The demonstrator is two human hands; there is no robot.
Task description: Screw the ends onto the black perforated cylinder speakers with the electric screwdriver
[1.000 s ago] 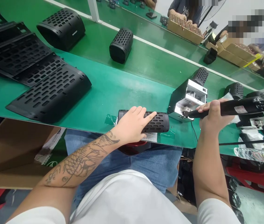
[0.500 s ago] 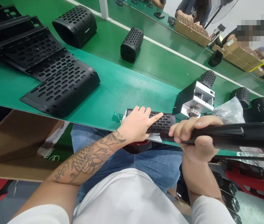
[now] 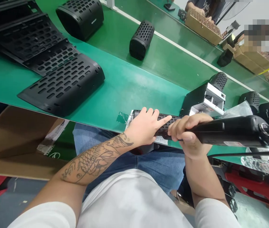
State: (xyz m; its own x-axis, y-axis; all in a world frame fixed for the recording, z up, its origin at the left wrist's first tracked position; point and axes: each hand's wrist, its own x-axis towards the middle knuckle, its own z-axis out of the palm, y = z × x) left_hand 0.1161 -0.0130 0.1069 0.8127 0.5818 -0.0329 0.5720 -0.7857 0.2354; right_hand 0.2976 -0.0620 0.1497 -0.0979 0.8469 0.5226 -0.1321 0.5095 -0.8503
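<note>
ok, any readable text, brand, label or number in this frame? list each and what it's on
Nothing can be read for certain.
Small white brand mark on the large black perforated housing: too small to read.
White and red label on the black tool in the right hand: blurred.
Red marking on the silver and black device: blurred.
Print on a co-worker's dark shirt: cut off at the frame edge.

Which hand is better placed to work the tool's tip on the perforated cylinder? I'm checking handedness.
Right hand: it grips the black tool beside the cylinder, which the left hand steadies.
</note>
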